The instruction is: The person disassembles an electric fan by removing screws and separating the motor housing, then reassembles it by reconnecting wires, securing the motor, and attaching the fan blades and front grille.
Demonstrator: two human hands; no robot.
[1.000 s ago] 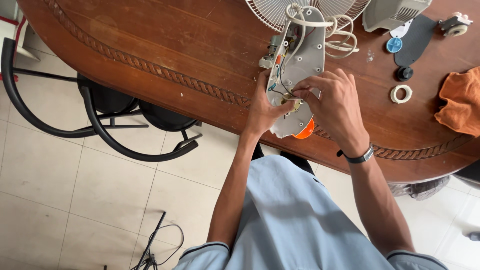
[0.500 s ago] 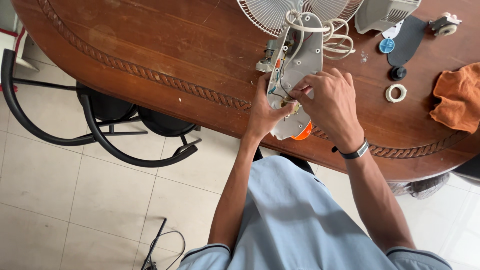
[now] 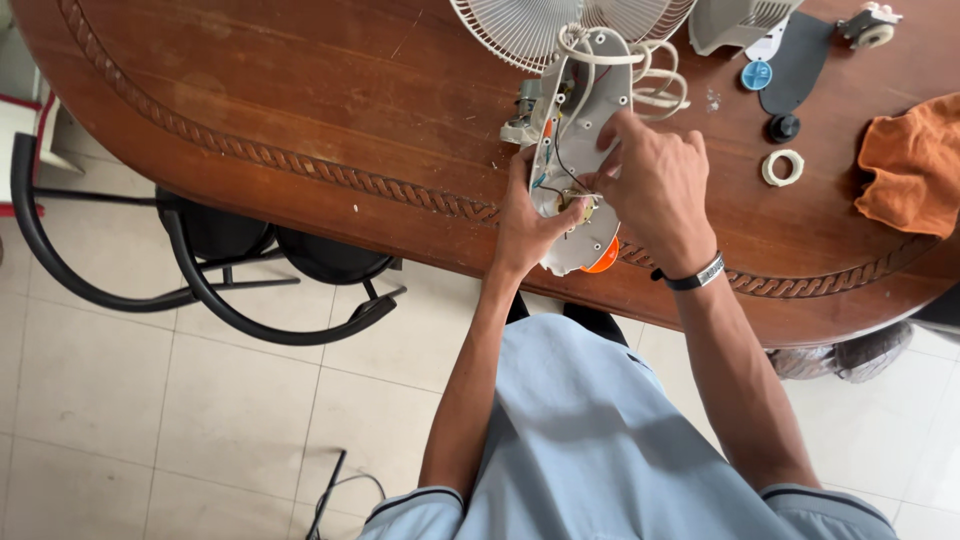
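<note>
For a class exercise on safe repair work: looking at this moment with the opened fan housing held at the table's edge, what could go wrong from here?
1. The white fan housing overhangs the table edge, gripped by the left hand; a slip could drop it to the floor.
2. The right hand presses among thin exposed wires; a tug might break one.
3. Small loose parts, such as the white ring and black knob, could roll away.

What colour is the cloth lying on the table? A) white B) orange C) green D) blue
B: the crumpled cloth at the far right of the wooden table is orange, lying apart from both hands.
</note>
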